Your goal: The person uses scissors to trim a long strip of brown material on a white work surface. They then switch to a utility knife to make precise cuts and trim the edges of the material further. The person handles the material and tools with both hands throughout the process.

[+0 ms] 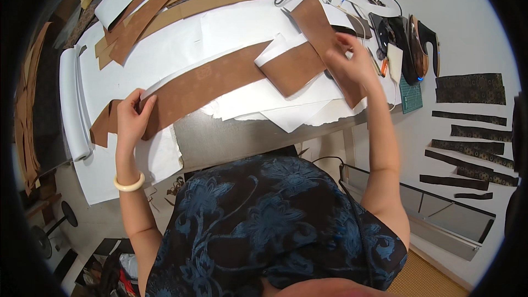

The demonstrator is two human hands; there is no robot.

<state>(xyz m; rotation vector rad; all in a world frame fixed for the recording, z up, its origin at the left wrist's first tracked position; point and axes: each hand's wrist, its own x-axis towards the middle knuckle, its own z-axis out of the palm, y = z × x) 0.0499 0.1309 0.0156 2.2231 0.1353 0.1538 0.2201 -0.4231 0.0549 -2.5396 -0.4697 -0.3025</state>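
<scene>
Across the worktable lies a long brown leather-like strip (206,82) with a white edge showing along its far side. My left hand (132,116) pinches this strip near its left end, thumb on top. Under and beyond that hand another brown piece (100,127) sticks out. At the strip's right end, a short brown piece (294,69) with a white underside lies slanted over it. My right hand (355,63), fingers curled, is on the edge of a second brown strip (314,19), which runs down toward the table's near edge; its fingertips are partly hidden.
White paper (159,63) covers much of the table, with a paper roll (75,104) at the left. More brown strips (148,16) are piled at the far left. On the right are an iron (419,49), an orange cutter (384,66), a green cutting mat (410,97) and cables.
</scene>
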